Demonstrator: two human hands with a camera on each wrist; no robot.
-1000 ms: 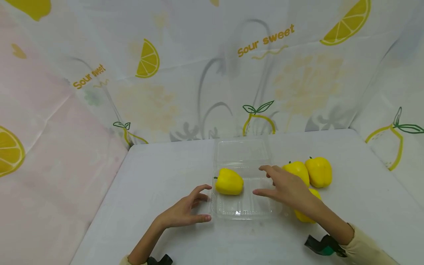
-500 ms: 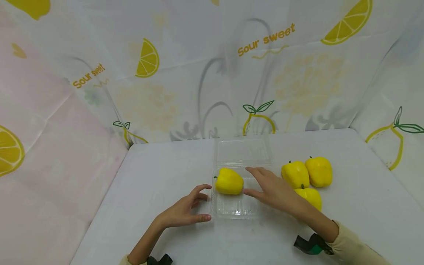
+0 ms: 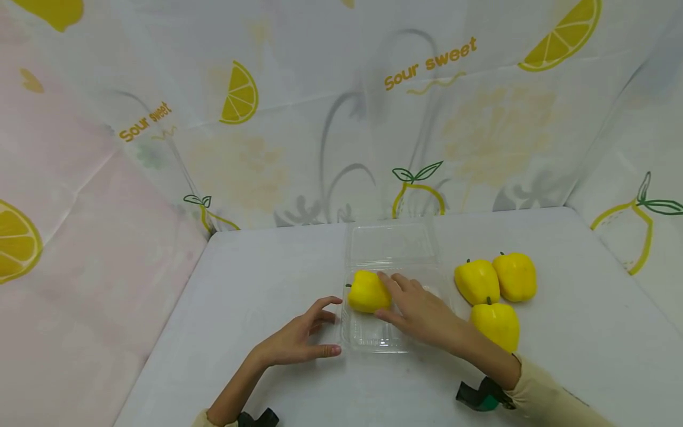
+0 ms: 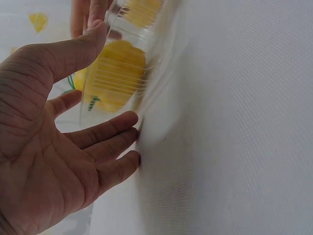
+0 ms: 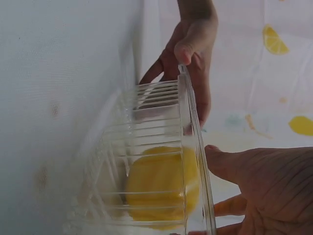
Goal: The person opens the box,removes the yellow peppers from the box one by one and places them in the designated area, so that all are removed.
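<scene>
A yellow bell pepper [image 3: 365, 292] lies on its side in the left part of a clear plastic clamshell box [image 3: 373, 341], its green stem pointing left. My right hand [image 3: 429, 314] is over the box, with straight fingers and thumb spread at the pepper's right end. Through the ribbed wall in the right wrist view, the pepper [image 5: 159, 188] shows resting inside. Beside the box's left edge, my left hand [image 3: 299, 339] has its fingers loosely spread and grips nothing. The left wrist view shows its thumb [image 4: 88, 46] right at the box's rim.
Three more yellow bell peppers stand grouped right of the box: one at the back [image 3: 515, 277], one beside it [image 3: 476, 281] and one in front [image 3: 496, 326], close to my right forearm. The clear lid [image 3: 392, 243] lies folded back toward the lemon-print curtain [image 3: 299, 166].
My right hand has moved left across the box to the pepper inside, uncovering the front pepper on the right. The left hand and the pepper in the box have stayed put.
</scene>
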